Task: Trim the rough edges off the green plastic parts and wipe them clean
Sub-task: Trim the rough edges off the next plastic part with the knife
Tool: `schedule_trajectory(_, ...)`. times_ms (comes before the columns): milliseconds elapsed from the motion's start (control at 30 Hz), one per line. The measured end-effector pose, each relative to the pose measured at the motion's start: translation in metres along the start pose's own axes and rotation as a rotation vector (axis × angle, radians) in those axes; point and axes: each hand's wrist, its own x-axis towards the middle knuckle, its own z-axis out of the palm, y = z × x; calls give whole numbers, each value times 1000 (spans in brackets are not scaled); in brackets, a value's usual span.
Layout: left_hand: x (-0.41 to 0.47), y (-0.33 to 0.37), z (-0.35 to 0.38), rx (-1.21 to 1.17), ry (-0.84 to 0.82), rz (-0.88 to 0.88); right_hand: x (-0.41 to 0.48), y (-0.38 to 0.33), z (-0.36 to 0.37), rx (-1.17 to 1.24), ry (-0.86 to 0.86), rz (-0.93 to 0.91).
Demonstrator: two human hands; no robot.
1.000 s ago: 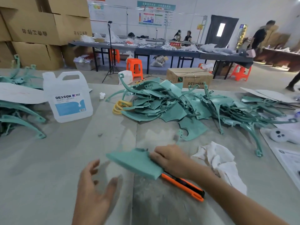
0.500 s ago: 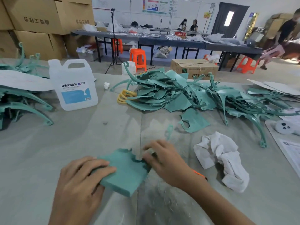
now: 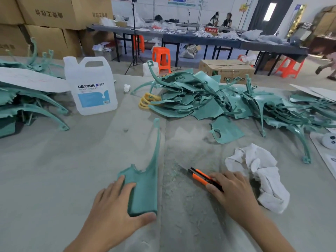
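Note:
My left hand (image 3: 116, 210) grips the wide end of a green plastic part (image 3: 145, 186); the part's thin arm points away across the grey table (image 3: 63, 170). My right hand (image 3: 231, 190) rests on the rear of an orange and black utility knife (image 3: 201, 177), fingers curled over it, blade end pointing left. A crumpled white cloth (image 3: 261, 175) lies just right of that hand. A big pile of green parts (image 3: 209, 99) covers the far middle and right of the table. Another green heap (image 3: 27, 106) sits at the far left.
A white DEXCON jug (image 3: 91, 86) stands at the back left, with yellow rings (image 3: 147, 100) beside the pile. One flat green piece (image 3: 227, 131) lies alone ahead. Cardboard boxes (image 3: 54, 20), orange stools (image 3: 161, 57) and people at long tables fill the background.
My right hand left the green part and moved right onto the knife. My left hand now holds the part alone, turned so its thin arm points away.

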Motion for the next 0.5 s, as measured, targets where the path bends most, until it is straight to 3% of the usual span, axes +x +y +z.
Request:
schedule_trajectory(133,4,23,14,12,52,-49,0,-2,8,23,-65,29)
schedule_trajectory(267,17,30,17,-7,119,-27,-8,-5,6,299,40,38)
schedule_trajectory(500,31,50,18,-38,102,-56,-35,-17,-2,503,66,28)
